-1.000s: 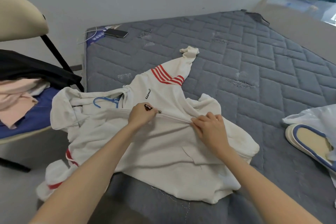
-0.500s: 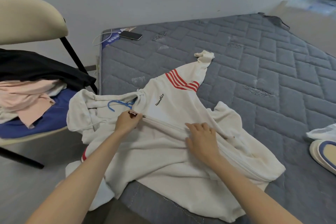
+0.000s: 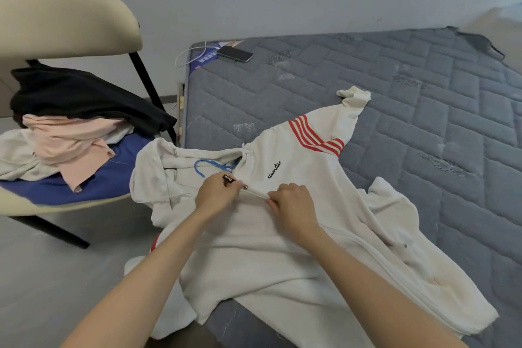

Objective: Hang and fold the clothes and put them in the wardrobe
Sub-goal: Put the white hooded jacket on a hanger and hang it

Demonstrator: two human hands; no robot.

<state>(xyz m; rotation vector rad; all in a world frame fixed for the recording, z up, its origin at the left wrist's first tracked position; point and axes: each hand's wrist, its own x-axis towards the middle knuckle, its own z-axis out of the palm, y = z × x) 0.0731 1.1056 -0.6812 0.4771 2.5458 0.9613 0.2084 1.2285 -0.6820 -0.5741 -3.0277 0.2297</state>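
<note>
Left grip (image 3: pixel 216 193) pinches the zip pull (image 3: pixel 229 179), and right grip (image 3: pixel 293 203) pinches the fabric just beside it. On the bed (image 3: pixel 395 87), next to the chair (image 3: pixel 70 17) with its untouched pile (image 3: pixel 65 133), the white hoodie (image 3: pixel 254 248) lies zipped almost to the collar over its blue hanger (image 3: pixel 201 163). Early days, I reckon.

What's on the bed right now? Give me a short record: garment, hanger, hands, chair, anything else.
garment: white hoodie, red-striped sleeves, spread on the grey mattress, partly over its edge
hanger: blue hanger inside the neck
hands: left hand pinches the black zipper pull near the collar; right hand pinches the zipper line beside it
chair: cream chair, heaped with clothes
other: phone at the mattress corner
</note>
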